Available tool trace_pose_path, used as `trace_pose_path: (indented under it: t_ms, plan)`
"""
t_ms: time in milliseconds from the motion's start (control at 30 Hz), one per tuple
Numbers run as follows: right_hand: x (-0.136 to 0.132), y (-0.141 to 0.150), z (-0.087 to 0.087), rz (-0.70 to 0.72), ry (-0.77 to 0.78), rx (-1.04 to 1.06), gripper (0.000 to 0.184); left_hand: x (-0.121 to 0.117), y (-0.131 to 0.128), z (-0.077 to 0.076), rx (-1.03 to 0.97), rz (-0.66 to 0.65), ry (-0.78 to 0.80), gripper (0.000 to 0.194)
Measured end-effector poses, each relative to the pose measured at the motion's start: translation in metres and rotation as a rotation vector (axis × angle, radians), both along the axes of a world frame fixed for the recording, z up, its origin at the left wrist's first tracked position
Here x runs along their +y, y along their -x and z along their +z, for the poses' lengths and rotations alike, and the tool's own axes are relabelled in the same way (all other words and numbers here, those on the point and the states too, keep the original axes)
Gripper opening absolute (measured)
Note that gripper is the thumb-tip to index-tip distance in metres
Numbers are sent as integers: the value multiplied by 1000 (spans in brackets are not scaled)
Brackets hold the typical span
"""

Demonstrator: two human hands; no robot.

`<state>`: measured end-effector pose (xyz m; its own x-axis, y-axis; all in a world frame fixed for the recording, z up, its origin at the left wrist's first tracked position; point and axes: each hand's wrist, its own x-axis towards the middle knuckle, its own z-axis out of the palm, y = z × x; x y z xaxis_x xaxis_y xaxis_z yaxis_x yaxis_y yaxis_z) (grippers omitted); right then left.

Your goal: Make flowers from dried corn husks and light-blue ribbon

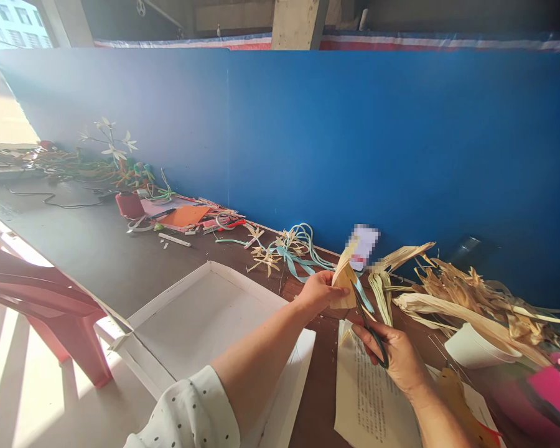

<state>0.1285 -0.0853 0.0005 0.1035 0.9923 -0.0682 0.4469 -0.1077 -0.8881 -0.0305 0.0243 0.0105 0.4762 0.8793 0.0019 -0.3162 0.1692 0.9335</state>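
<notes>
My left hand (pixel 318 291) is closed on a pale yellow piece of corn husk (pixel 343 280), pinched between thumb and fingers and held up above the table. In my right hand (pixel 394 356) is a pair of dark-handled scissors (pixel 369 330), its blades pointing up and away from me. The blades reach the right side of the husk; whether they are cutting into it I cannot tell. Beneath my right hand lies a printed sheet of paper (pixel 368 398). Green-tinged husk strips (pixel 381 292) lie just beyond the scissors.
Dried husks (pixel 471 289) are heaped at the right near a white cup (pixel 480 348). A shallow white box lid (pixel 186 305) lies left of my arm. Husk flowers with pale blue ribbon (pixel 289 246) rest along the blue panel (pixel 378 137). A red chair (pixel 51 305) stands at left.
</notes>
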Motion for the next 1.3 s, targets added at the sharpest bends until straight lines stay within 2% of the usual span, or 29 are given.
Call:
trace_pose_path:
  t_ms: [167,433,700,967,1167,1300]
  plan:
    - [1,-4,-5,4,-3,23,43,-4,0,3,46,-32,-4,34]
    - [0,-1,2,-3,-6,9,33,-4,0,2,42,-55,-7,33]
    - [-1,2,7,-13,5,-16,35,-1,-1,-2,34,-53,-27,36]
    - [0,1,3,-29,-1,14,32,3,1,-5,55,-86,-49,35]
    - [1,-3,0,-32,13,44,27,5,5,-2,123,-19,-93,29]
    - [0,-1,4,-40,15,37,31,7,8,0,123,14,-93,26]
